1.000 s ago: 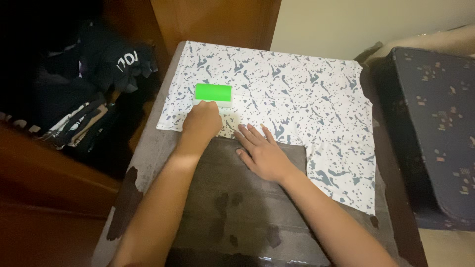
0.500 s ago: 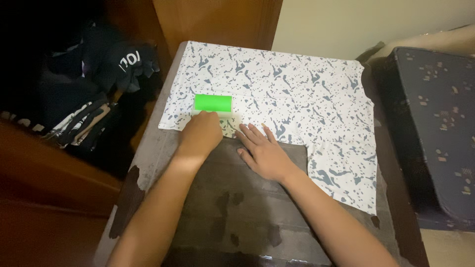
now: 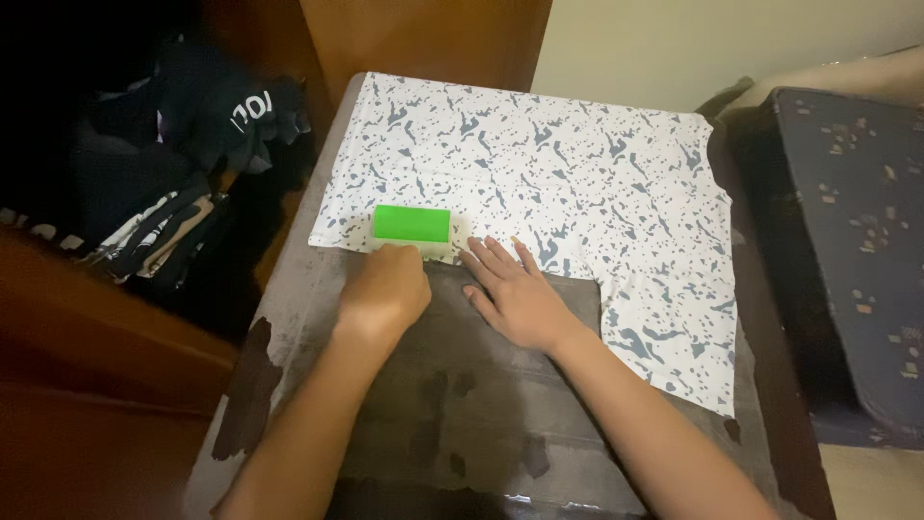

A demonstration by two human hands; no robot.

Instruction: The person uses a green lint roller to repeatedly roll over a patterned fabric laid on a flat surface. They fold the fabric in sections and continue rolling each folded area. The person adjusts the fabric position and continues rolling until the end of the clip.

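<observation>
A small green block (image 3: 412, 223) is lying on the near left edge of a white cloth with blue-grey speckles (image 3: 568, 183), which is spreading over the far half of a worn grey table (image 3: 462, 404). The left hand (image 3: 383, 289) is sitting just behind the block, curled into a closed shape with the knuckles up; its fingers are touching the near side of the block, but I cannot tell if they are really gripping it, because the fingertips are hiding under the hand. The right hand (image 3: 515, 294) is lying flat just beside it, with the fingers stretched out and a little apart, the fingertips pressing on the edge of the cloth and the palm resting on the bare grey surface. The cloth is hanging down longer on the right side of the table. To the left of the table, a heap of dark clothes (image 3: 164, 164) is lying inside a wooden compartment. To the right, a dark blue box with small light marks (image 3: 847, 231) is standing close to the table.
</observation>
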